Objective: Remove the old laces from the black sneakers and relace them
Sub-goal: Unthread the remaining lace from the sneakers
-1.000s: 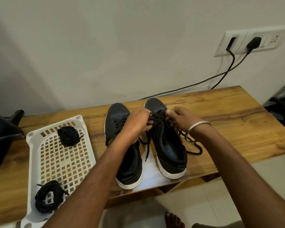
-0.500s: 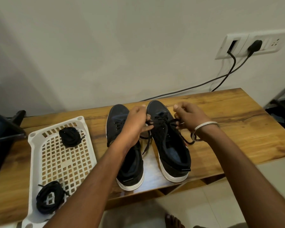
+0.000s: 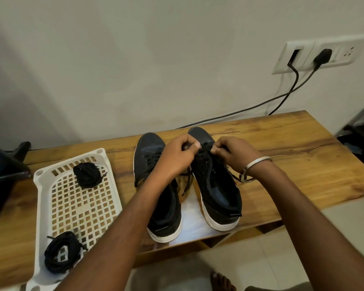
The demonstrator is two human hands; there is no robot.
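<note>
Over the wooden desk (image 3: 282,143), my left hand (image 3: 177,156) and right hand (image 3: 233,154) both pinch the lace (image 3: 204,149) on the sneaker (image 3: 216,185) beneath them.

Soft even indoor light, sharp focus. Glare patch on the table (image 3: 303,148) near its front edge; fisheye bends the edges, wall above dims at upper-left corner.

left sneaker (image 3: 153,164): middle covered by the left forearm; toe and heel visible.
right sneaker (image 3: 216,185): upper eyelets hidden behind both hands.
lace (image 3: 186,181): pinch points concealed by the left hand (image 3: 178,156) and right hand (image 3: 233,154).
white tray (image 3: 76,206): near corner cut off by the bottom edge.
dark object (image 3: 0,171): cut off by the left edge; unidentifiable.
bare foot (image 3: 221,281): cropped at the bottom edge.
</note>
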